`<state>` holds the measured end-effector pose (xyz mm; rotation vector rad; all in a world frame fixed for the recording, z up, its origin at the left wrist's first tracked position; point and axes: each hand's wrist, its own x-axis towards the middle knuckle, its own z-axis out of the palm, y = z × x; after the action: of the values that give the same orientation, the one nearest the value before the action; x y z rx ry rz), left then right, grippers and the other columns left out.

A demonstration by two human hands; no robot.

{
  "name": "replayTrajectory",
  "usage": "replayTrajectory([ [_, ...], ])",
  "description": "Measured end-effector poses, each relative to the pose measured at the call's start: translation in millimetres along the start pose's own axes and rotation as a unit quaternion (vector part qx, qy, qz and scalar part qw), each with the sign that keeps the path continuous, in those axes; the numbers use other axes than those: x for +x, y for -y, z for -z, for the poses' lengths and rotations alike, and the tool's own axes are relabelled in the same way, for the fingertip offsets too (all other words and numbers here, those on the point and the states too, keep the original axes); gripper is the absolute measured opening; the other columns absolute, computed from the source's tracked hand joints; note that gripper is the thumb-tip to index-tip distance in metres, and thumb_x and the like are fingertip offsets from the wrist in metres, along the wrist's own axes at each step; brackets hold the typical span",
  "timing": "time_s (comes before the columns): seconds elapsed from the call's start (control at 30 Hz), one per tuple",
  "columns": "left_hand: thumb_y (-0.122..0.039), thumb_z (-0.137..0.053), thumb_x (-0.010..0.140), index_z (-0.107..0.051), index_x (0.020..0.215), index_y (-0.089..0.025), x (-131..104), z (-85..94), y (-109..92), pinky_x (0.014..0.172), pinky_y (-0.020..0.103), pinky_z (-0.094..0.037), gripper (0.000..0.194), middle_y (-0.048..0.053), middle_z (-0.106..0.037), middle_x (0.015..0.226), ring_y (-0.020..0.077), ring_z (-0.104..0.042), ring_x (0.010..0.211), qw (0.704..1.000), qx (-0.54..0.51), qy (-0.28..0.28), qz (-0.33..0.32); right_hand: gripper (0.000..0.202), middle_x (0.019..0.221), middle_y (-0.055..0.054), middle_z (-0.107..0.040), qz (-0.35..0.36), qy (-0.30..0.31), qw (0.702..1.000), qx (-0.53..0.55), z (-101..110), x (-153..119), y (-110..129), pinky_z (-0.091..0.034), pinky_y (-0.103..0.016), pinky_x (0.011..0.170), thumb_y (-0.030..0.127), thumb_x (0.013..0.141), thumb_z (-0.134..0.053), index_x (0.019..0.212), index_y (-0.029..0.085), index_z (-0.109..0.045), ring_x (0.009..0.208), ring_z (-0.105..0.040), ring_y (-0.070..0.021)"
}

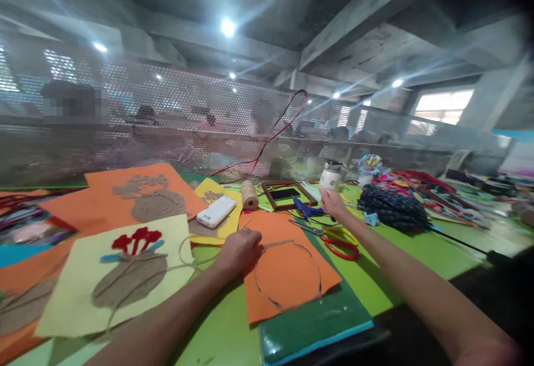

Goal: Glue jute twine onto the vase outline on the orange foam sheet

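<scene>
My left hand (243, 249) is closed at the left edge of an orange sheet (287, 282); what its fingers pinch is too small to make out. A loop of thin twine (320, 277) lies on that sheet, its top end close to my left fingers. My right hand (331, 202) is raised beyond the sheet with its fingers curled, in front of a pale bottle (331, 174) and right of a blue glue gun (306, 208). Whether it holds anything is hidden. Scissors with red and yellow handles (342, 243) lie below it. A twine spool (249, 195) stands beyond my left hand.
A white power bank (216, 212) rests on yellow paper. Left are a pale yellow sheet (79, 277) with a twine pot and red flowers, and more orange sheets (100, 179). Dark yarn (392, 210) lies right. Behind the table is a perforated metal screen (187, 138).
</scene>
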<state>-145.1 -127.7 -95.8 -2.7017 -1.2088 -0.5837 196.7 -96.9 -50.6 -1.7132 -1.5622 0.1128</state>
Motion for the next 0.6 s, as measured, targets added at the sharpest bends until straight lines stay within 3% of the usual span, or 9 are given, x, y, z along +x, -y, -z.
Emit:
replayTrajectory([
  [0.07,-0.025,-0.051,0.089,-0.063,0.079,-0.018,1.9,-3.3,1.2,0.066,0.03,-0.041,0.017,0.008,-0.067,0.079,0.0217,-0.062,0.076,1.0,0.01,-0.004,-0.003,0.049,0.064,-0.001,-0.06,0.016,0.021,0.999,-0.041,-0.8,16.1,-8.2,-0.05,-0.026,0.057,0.047,0.102,-0.034,0.076,0.014,-0.06,0.057,-0.058,-0.0124],
  [0.17,-0.022,-0.05,0.089,-0.063,0.079,-0.018,3.3,-8.4,3.3,0.066,0.03,-0.041,0.017,0.009,-0.065,0.077,0.0218,-0.062,0.075,1.0,0.023,-0.012,-0.004,0.028,0.099,-0.005,-0.066,0.045,0.073,0.99,-0.109,-5.2,46.1,-18.6,-0.056,-0.034,0.074,0.038,0.096,-0.056,0.107,0.014,-0.063,0.083,-0.065,-0.0156],
  [0.27,-0.021,-0.046,0.09,-0.062,0.076,-0.018,2.9,-14.0,5.1,0.063,0.03,-0.04,0.021,0.008,-0.064,0.074,0.0212,-0.061,0.071,0.998,0.046,-0.031,-0.018,0.032,0.121,-0.009,-0.061,0.076,0.109,0.976,-0.175,-12.1,77.3,-26.7,-0.055,-0.041,0.086,0.034,0.095,-0.058,0.121,0.017,-0.059,0.101,-0.063,-0.0206],
  [0.43,-0.02,-0.042,0.094,-0.064,0.09,-0.018,1.6,-22.3,7.8,0.06,0.029,-0.042,0.022,0.005,-0.065,0.074,0.0191,-0.062,0.068,0.991,0.037,-0.106,-0.069,0.033,0.126,-0.01,-0.059,0.13,0.176,0.943,-0.249,-34.1,123.2,-30.3,-0.053,-0.043,0.089,0.035,0.095,-0.058,0.123,0.018,-0.058,0.106,-0.061,-0.0224],
  [0.6,-0.025,-0.05,0.094,-0.057,0.116,-0.018,0.1,-29.7,9.7,0.059,0.027,-0.045,0.024,0.004,-0.066,0.078,0.0178,-0.063,0.068,0.987,0.006,-0.15,-0.057,0.036,0.127,-0.01,-0.058,0.187,0.27,0.906,-0.269,-78.1,161.5,-24.6,-0.053,-0.045,0.09,0.035,0.095,-0.059,0.126,0.017,-0.057,0.107,-0.061,-0.023],
])
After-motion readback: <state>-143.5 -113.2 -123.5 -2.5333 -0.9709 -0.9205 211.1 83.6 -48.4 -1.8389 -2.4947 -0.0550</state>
